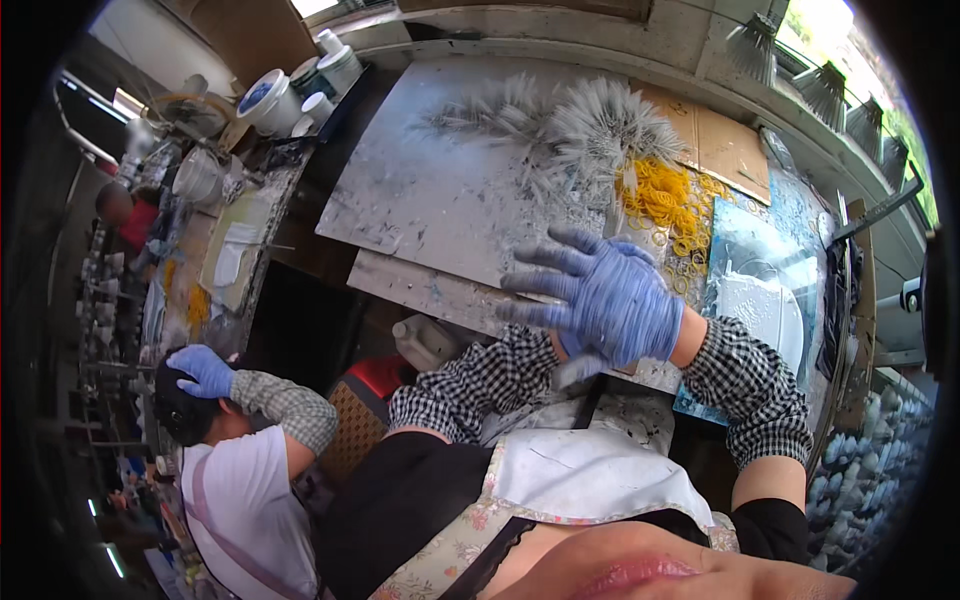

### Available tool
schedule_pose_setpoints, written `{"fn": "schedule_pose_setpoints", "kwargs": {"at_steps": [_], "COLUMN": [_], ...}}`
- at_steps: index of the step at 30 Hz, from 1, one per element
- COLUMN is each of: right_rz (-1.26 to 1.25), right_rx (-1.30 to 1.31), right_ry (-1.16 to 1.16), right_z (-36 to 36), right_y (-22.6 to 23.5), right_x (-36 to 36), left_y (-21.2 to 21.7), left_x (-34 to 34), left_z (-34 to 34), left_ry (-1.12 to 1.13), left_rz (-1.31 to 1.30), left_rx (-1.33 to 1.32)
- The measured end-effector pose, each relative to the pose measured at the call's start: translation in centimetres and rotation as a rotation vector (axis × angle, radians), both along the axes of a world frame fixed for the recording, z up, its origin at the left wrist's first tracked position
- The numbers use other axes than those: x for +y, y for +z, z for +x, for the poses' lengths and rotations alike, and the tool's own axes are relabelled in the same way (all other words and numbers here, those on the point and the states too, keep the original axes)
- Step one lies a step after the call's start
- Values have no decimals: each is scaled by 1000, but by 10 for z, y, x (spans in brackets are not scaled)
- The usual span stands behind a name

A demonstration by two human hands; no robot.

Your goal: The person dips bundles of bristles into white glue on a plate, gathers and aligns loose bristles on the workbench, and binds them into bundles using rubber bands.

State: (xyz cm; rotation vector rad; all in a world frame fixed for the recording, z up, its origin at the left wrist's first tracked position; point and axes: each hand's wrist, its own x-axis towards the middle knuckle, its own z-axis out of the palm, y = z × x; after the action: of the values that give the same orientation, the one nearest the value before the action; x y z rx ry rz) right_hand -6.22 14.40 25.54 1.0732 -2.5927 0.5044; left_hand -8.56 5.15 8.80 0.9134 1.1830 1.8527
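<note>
My right hand (622,305), in a blue-striped work glove, lies across my left hand with its back up. Its fingers stretch leftward, spread apart, and the thumb points toward my body. Beneath it, my left hand (640,248) is gloved as well and mostly covered, so its fingers cannot be made out. Both hands are raised over the front of the workbench. Just beyond them lies a heap of yellow rubber bands (660,195), beside a pile of grey, feathery bristle tufts (610,125). A blue board (735,235) with a wet white patch is at the right.
A paint-spotted grey board (400,180) covers the bench's left part. White buckets (272,105) stand at the back left. Cardboard (720,140) lies at the back right. To my left sits a co-worker (245,470), one gloved hand on the head. A pale jug (425,340) stands below the bench edge.
</note>
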Motion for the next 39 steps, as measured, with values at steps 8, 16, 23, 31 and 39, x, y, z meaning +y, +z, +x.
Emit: {"fn": "schedule_pose_setpoints", "kwargs": {"at_steps": [8,16,23,31,39], "right_rz": [-101,-439,-566,-322,-1219], "right_rx": [-150,-271,-427,-227,-652], "right_ry": [-161,-342,-969,-955,-696], "right_z": [6,57,89,93,122], "right_y": [-35,-78,-164,-184,-159], "right_x": [27,33,7,3,-11], "left_y": [1,-12,12,10,40], "left_x": [19,18,-1,-4,-28], "left_z": [-1,13,13,20,31], "left_ry": [-66,13,189,240,-103], "left_rz": [-8,-47,-85,-165,-53], "left_rx": [-9,120,-83,340,-416]}}
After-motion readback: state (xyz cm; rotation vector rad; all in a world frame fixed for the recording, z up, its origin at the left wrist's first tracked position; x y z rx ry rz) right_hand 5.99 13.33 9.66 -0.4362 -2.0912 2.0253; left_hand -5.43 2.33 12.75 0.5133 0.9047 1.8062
